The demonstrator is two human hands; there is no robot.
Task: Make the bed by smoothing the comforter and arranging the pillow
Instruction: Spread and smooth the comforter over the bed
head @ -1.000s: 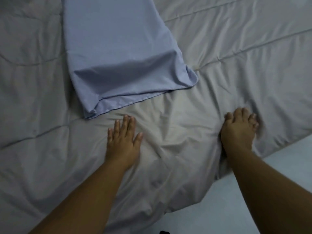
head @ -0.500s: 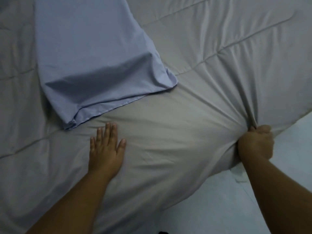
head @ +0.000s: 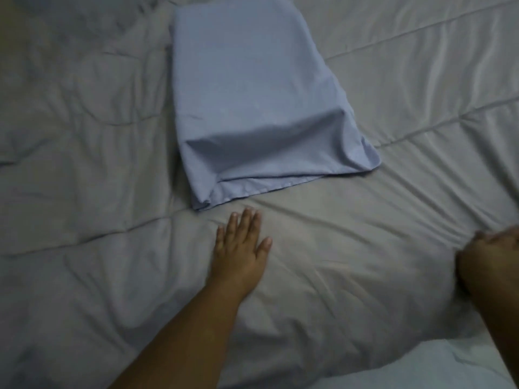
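A grey quilted comforter (head: 92,192) covers almost the whole view, creased in places. A light blue pillow (head: 252,88) lies on it at the upper middle, its loose open end pointing toward me. My left hand (head: 238,248) rests flat on the comforter just below the pillow's near edge, fingers spread and holding nothing. My right hand (head: 488,262) is at the right edge, blurred and partly cut off. It looks closed on a bunch of the comforter, with taut folds radiating from it.
The comforter's near edge runs across the bottom right, with a paler sheet (head: 421,369) showing beyond it. Stitched quilt seams cross the comforter diagonally.
My right hand went from pressing flat to gripping the comforter and pulled it rightward, tightening the fabric between my hands. The view shifted left, so the pillow now sits more central.
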